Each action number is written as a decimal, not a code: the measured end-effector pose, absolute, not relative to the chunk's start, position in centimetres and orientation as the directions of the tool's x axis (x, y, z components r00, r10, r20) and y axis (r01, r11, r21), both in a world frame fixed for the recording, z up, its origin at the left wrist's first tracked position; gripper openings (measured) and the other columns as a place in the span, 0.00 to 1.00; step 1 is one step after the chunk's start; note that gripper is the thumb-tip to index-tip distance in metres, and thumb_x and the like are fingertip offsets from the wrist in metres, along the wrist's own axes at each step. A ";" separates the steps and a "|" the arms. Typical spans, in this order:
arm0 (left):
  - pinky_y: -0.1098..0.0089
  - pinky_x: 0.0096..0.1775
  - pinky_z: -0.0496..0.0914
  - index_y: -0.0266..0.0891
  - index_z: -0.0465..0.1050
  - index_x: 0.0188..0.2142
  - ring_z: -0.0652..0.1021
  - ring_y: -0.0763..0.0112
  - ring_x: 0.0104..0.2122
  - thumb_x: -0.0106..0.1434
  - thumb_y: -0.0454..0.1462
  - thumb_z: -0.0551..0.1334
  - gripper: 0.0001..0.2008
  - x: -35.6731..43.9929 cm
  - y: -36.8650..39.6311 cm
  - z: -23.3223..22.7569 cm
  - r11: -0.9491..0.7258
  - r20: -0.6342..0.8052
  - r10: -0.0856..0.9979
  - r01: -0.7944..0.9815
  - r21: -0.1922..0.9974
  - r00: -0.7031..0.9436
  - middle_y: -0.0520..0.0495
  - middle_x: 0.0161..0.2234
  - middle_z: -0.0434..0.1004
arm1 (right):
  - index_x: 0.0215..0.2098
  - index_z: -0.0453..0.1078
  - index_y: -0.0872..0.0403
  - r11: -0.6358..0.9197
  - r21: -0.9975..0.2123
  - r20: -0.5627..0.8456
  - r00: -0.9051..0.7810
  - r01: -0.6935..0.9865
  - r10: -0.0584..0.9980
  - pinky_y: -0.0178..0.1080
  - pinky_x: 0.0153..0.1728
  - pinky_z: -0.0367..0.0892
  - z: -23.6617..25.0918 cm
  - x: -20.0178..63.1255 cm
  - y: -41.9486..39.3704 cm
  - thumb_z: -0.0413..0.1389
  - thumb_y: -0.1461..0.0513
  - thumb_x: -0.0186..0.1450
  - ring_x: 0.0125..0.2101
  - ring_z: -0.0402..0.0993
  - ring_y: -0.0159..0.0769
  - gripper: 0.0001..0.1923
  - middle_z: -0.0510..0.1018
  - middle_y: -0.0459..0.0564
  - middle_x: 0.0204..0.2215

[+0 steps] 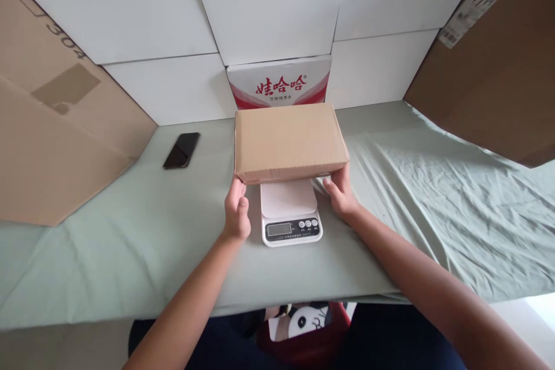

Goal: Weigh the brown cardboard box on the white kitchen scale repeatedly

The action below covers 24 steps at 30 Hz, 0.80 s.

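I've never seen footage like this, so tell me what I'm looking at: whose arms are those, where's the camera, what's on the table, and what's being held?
There is no machine here: the one picture comes from a camera worn on a person's head, looking down at their own bare arms. The left hand and right hand grip the near corners of a plain cardboard box, which sits over a small white kitchen scale. The table wears a pale green cloth. A dark phone lies to the left, and a red-and-white carton stands behind.

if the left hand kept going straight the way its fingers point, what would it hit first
The left hand already touches the near left corner of the cardboard box, so the box comes first. Behind it stands the red-and-white carton, though depth is hard to judge.
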<state>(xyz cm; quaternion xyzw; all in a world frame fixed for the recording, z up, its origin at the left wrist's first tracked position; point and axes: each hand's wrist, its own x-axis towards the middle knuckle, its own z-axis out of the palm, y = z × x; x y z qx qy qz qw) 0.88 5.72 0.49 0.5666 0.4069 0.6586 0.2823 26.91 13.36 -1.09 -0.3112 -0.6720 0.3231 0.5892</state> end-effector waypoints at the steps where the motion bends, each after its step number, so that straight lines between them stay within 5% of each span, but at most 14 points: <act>1: 0.53 0.70 0.62 0.41 0.68 0.69 0.66 0.44 0.72 0.69 0.62 0.55 0.39 1.2 5.1 0.6 -0.520 0.525 0.827 0.078 0.850 -0.202 0.35 0.68 0.70 | 0.75 0.47 0.37 0.591 -0.806 0.584 -0.118 0.036 0.803 0.60 0.80 0.41 -1.2 27.2 12.6 0.57 0.38 0.68 0.79 0.42 0.49 0.44 0.57 0.46 0.76; 12: 0.49 0.67 0.66 0.38 0.70 0.67 0.71 0.40 0.68 0.66 0.65 0.56 0.42 1.6 0.4 0.3 -0.428 0.434 0.869 0.078 0.900 -0.240 0.32 0.63 0.75 | 0.77 0.46 0.31 0.546 -0.831 0.533 -0.129 0.103 0.836 0.62 0.80 0.42 -0.9 28.9 8.1 0.56 0.38 0.67 0.79 0.42 0.54 0.45 0.51 0.39 0.78; 24: 0.47 0.69 0.65 0.39 0.69 0.69 0.67 0.40 0.71 0.66 0.59 0.61 0.39 0.5 -1.6 -0.1 -0.339 0.338 0.903 0.042 0.940 -0.266 0.32 0.64 0.76 | 0.77 0.45 0.33 0.544 -0.830 0.522 -0.172 0.124 0.835 0.65 0.78 0.48 -0.3 29.2 6.8 0.55 0.41 0.70 0.75 0.52 0.57 0.43 0.57 0.47 0.75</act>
